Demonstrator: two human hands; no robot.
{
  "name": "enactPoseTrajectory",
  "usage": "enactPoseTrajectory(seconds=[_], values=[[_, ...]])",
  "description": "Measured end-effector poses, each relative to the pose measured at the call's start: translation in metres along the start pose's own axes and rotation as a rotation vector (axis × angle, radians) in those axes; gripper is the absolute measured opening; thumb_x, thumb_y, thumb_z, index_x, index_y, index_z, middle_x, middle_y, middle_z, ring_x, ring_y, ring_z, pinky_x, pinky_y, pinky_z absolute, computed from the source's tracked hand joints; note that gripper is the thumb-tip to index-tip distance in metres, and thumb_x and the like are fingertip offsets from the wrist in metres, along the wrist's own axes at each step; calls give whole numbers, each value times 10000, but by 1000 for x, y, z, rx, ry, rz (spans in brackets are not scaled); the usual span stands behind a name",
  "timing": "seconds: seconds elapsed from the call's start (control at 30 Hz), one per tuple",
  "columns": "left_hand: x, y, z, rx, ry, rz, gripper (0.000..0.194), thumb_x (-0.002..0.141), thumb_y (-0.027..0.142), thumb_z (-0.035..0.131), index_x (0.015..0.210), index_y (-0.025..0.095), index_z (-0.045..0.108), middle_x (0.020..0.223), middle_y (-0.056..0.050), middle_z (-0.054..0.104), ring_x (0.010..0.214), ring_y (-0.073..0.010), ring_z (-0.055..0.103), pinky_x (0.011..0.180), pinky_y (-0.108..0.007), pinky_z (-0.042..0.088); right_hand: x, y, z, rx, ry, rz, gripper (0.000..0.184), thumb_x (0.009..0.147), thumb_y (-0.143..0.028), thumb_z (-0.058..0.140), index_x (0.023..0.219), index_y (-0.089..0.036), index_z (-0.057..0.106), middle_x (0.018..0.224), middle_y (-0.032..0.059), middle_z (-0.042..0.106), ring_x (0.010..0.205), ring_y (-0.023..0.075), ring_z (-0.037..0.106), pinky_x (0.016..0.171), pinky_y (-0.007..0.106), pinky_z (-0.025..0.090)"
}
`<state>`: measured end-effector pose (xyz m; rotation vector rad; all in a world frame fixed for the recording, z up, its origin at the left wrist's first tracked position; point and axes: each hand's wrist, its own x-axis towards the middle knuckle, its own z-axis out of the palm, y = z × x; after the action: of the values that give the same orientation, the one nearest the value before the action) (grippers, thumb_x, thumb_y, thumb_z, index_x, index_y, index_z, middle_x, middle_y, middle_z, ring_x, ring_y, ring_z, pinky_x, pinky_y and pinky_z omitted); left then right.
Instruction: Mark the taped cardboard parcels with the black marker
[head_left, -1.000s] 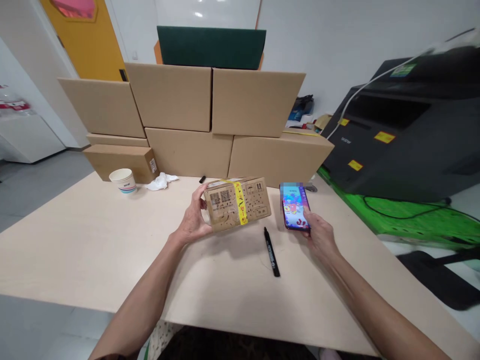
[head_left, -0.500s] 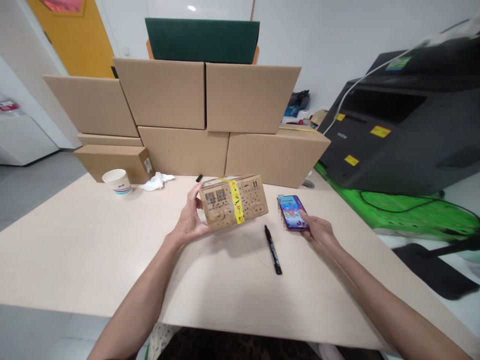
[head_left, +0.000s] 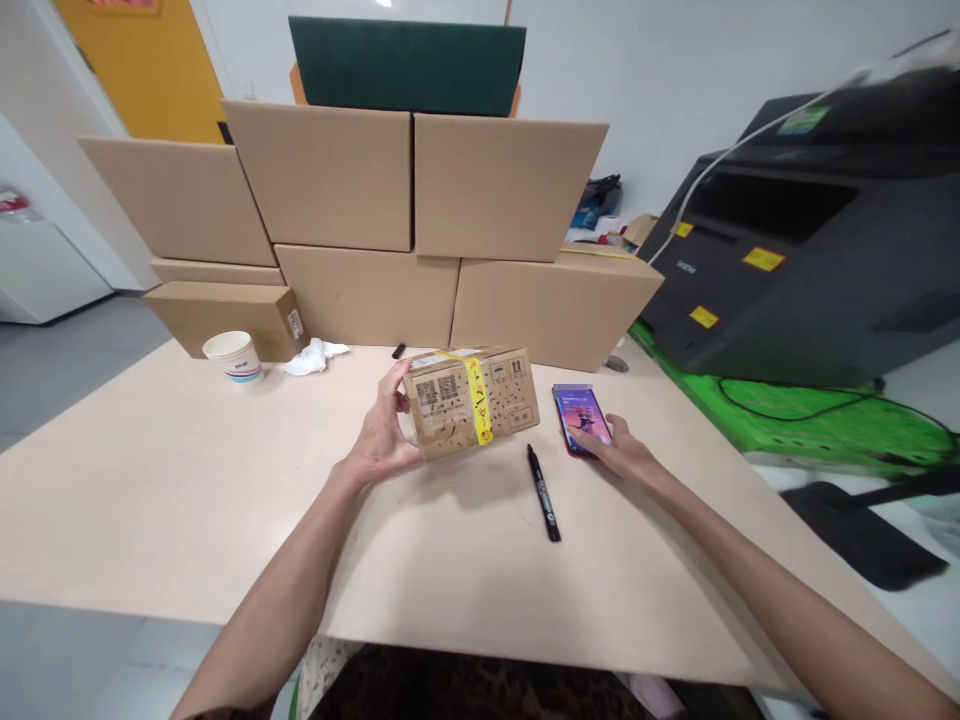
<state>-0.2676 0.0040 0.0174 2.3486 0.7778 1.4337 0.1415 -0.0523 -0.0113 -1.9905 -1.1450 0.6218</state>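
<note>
My left hand (head_left: 382, 435) grips a small cardboard box (head_left: 446, 415) by its left end and holds it tilted. Yellow tape runs around the box, and two square codes show on the side toward me. My right hand (head_left: 619, 448) is closed on a smartphone (head_left: 581, 415) with a lit screen. Its thumb lies across the screen; the fingers underneath are mostly hidden. Between the two hands a black marker pen (head_left: 544, 495) rests on the table, tip pointing away from me. A small black cap (head_left: 398, 351) lies farther back.
Several large cartons (head_left: 322, 180) stand stacked along the back of the table (head_left: 187, 480), topped by a dark green box (head_left: 409, 68). At the back left are a paper cup (head_left: 232, 357) and a crumpled tissue (head_left: 316, 357). A big dark machine (head_left: 795, 260) stands at right.
The phone's screen content has changed, and my right thumb has moved left across it. The box in my left hand has shifted slightly right. The whole view has tipped down a little.
</note>
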Motion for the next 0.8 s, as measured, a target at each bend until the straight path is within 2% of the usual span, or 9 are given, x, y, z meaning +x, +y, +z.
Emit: enactPoseTrajectory(seconds=[0.1,0.17,0.23,0.3,0.4,0.53,0.63,0.7,0.8], values=[[0,0,0,-1,0,0,1255,663,421,940,1633,327,150,1616,-230,340,1258,-350,596,830,-408,580,-9,-12,5,-335,-77,31,1072,731,-767,710,1526,-110,419,1277,270,696,1172,438,696,961,530,534],[0,0,0,-2,5,-2,1263,656,431,943,1633,331,149,1615,-228,340,1260,-354,593,827,-411,581,-17,-19,8,-499,-110,12,1146,789,-800,615,1626,-93,277,1402,318,609,1259,478,647,1016,568,495],[0,0,1,-5,4,-6,1260,660,436,941,1634,335,149,1614,-228,338,1258,-356,594,828,-418,583,-23,-23,10,-579,-122,-2,1171,819,-812,562,1665,-96,186,1438,334,565,1252,495,647,1010,579,488],[0,0,1,-15,-1,-14,1251,666,438,936,1635,345,151,1618,-224,334,1250,-352,598,832,-425,586,-26,-26,11,-613,-133,-10,1152,839,-812,529,1672,-103,170,1412,327,573,1218,500,663,987,576,493],[-1,-1,2,-33,4,-20,1254,658,447,936,1633,371,150,1634,-210,323,1249,-349,597,836,-435,588,-27,-28,11,-631,-141,-16,1099,852,-795,520,1667,-127,208,1354,300,605,1174,496,682,958,573,500],[-3,-5,3,-49,13,-26,1285,633,434,954,1634,361,153,1631,-216,333,1226,-347,614,862,-452,590,-26,-29,9,-671,-151,-41,1023,876,-768,489,1640,-119,286,1386,299,574,1193,493,664,963,586,505],[-3,-3,1,-104,57,-115,1305,586,480,975,1621,327,196,1602,-216,376,1241,-361,619,923,-484,593,-25,-33,10,-602,-111,-201,997,867,-765,482,1578,-75,375,1428,307,544,1328,494,566,1064,597,466],[0,2,-2,-188,96,-202,1296,576,518,975,1608,294,224,1574,-208,427,1285,-374,609,982,-503,586,-26,-41,13,-432,-92,-375,976,853,-779,492,1522,-71,444,1464,301,532,1411,467,495,1154,577,408],[5,12,-8,-353,168,-341,1239,598,562,959,1583,250,275,1530,-195,511,1345,-381,595,1056,-511,564,-35,-63,24,-89,-120,-553,904,858,-805,520,1491,-160,495,1513,244,538,1414,407,509,1176,553,405]])
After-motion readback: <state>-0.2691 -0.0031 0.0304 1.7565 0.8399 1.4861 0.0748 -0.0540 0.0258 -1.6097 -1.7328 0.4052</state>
